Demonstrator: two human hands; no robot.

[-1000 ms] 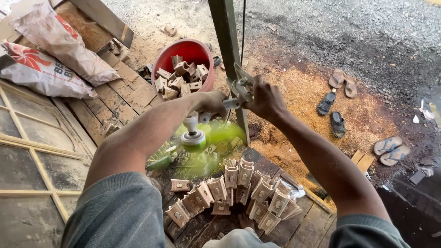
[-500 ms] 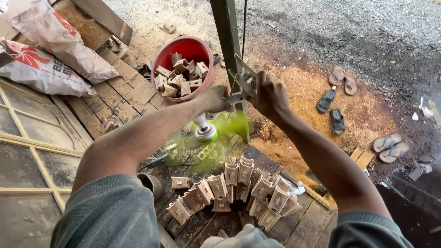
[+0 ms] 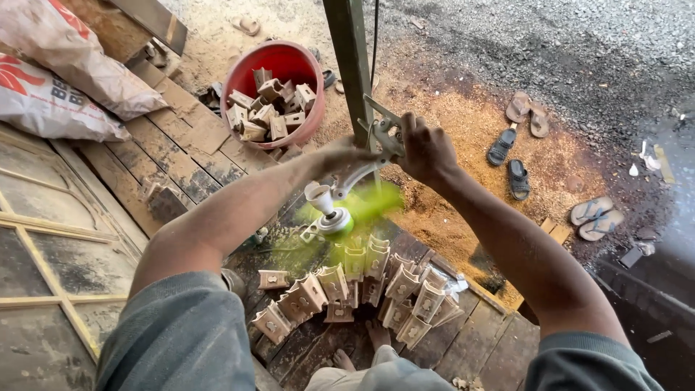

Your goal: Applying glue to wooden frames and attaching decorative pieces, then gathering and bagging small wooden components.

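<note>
A small fan (image 3: pixel 334 219) with a white-and-grey hub spins; its green blades (image 3: pixel 365 205) are a blur. It hangs from a metal bracket (image 3: pixel 384 130) fixed to a green post (image 3: pixel 352 65). My left hand (image 3: pixel 346 156) is closed on the fan's arm just below the bracket. My right hand (image 3: pixel 427 148) grips the bracket from the right, fingers curled around it. Both forearms are dusty.
Several carved wooden blocks (image 3: pixel 362 289) stand on the plank platform under the fan, near my bare feet (image 3: pixel 376 337). A red basin (image 3: pixel 233 76) holds more blocks. Sacks (image 3: pixel 65 72) lie at the left above an old window frame (image 3: pixel 43 239). Sandals (image 3: pixel 517 145) lie on sawdust.
The green blur has narrowed and shifted right, toward the post, and the hub has tilted. Both hands have stayed at the bracket.
</note>
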